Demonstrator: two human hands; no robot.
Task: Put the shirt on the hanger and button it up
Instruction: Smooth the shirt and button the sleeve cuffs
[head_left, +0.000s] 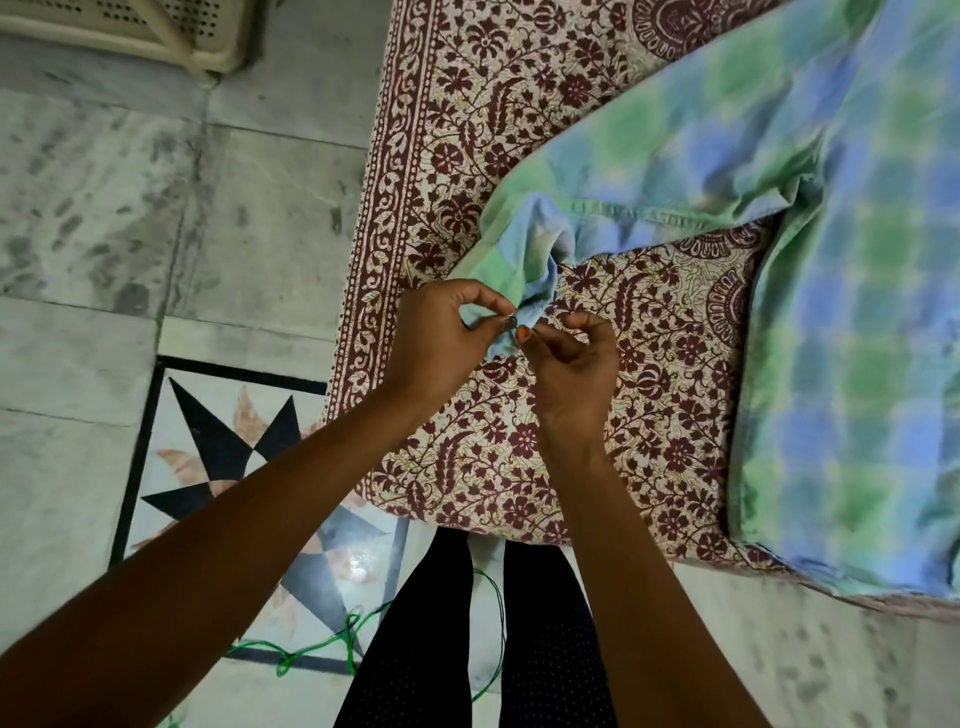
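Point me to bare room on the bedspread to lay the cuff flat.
Free: the patterned bedspread just in front of the hands, bordered by the sleeve above, the shirt body on the right and the bed's near edge. Also the strip left of the sleeve. Crowded: right side, under the shirt.
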